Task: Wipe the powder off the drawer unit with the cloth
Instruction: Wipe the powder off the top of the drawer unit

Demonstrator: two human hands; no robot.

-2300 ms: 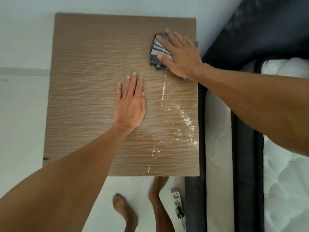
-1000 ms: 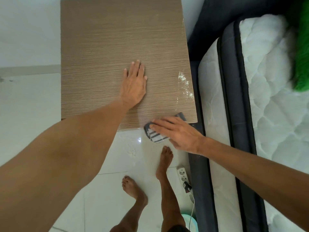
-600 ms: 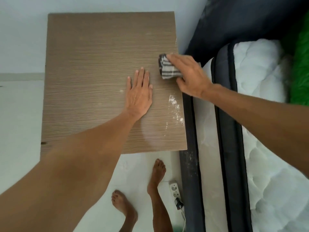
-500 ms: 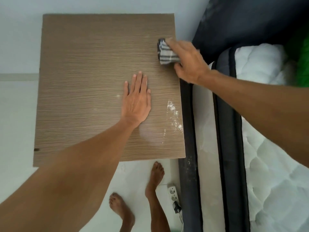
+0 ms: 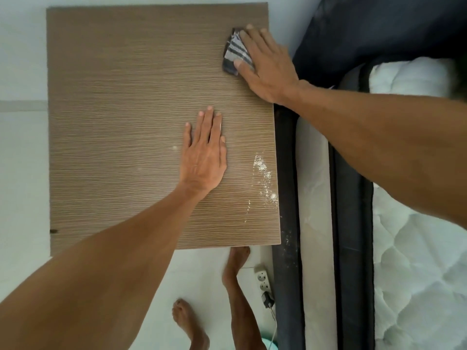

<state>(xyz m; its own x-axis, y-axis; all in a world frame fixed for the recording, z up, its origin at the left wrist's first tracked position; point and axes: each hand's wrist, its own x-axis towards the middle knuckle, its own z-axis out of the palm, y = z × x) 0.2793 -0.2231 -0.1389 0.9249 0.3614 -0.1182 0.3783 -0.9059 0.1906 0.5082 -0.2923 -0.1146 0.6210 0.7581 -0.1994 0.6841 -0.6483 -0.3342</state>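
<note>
A folded striped cloth (image 5: 236, 55) is pressed flat against the wooden top of the drawer unit (image 5: 126, 97) in the upper right of the frame, close to the far right corner, by the right hand (image 5: 265, 64), whose fingers are spread over it rather than curled around it. The left hand (image 5: 204, 157) is laid open and flat, palm down, near the middle of the top, holding nothing. The remaining powder (image 5: 264, 175) is seen as a broken white trail along the right edge, in the centre right of the frame, well below the cloth and just right of the left hand; one small fleck (image 5: 174, 147) lies just left of that hand. Specks are also visible on the dark bed frame (image 5: 288, 238) beside the unit. The wipe is judged unfinished. Because the trail sits so close to the edge, a stroke angled rightward would likely push more powder over onto the bed frame or the mattress (image 5: 417, 248) instead of gathering it. As the cloth is only pinned under flat fingers, it could slip or unfold during a fast pull, and the fleck beside the left hand might be missed.
</note>
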